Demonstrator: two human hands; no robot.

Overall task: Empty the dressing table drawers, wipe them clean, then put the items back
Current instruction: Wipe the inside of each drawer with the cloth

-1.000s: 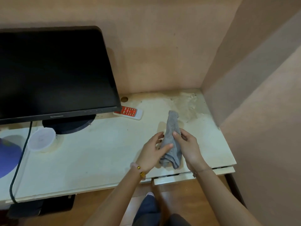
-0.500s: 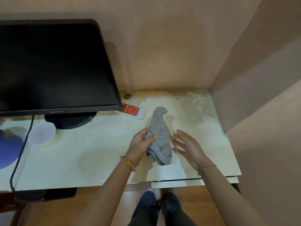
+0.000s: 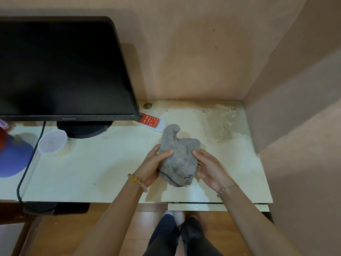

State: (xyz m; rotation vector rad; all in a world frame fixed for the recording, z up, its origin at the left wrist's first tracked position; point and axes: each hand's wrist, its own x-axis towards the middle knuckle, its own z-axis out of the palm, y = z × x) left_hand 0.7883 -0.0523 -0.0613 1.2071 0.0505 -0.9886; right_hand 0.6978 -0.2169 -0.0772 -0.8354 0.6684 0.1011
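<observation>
The left hand (image 3: pixel 153 164) grips the grey cloth (image 3: pixel 178 157) from its left side, thumb laid across the front of the fabric and fingers curled round behind it. The right hand (image 3: pixel 210 168) holds the opposite edge, palm turned up, thumb tip pressed on the cloth; its fingers seem to cup the fabric from behind, though the cloth hides most of that contact. Each wrist wears a bracelet (beads on the left, a thin chain on the right).

The cloth is bunched between both hands, just above the right half of the table top (image 3: pixel 96 172). Its long axis runs away from the person: the wide end with a dark stripe lies nearest the body, and the narrow, curled tip points toward the back wall, ending just beside a white and red remote (image 3: pixel 152 122).

Under the table's near edge, below the right forearm, a drawer front (image 3: pixel 217 207) juts out slightly. Farther left stand a dark monitor (image 3: pixel 62 71) and a translucent plastic tub (image 3: pixel 52 142) by its round base.
</observation>
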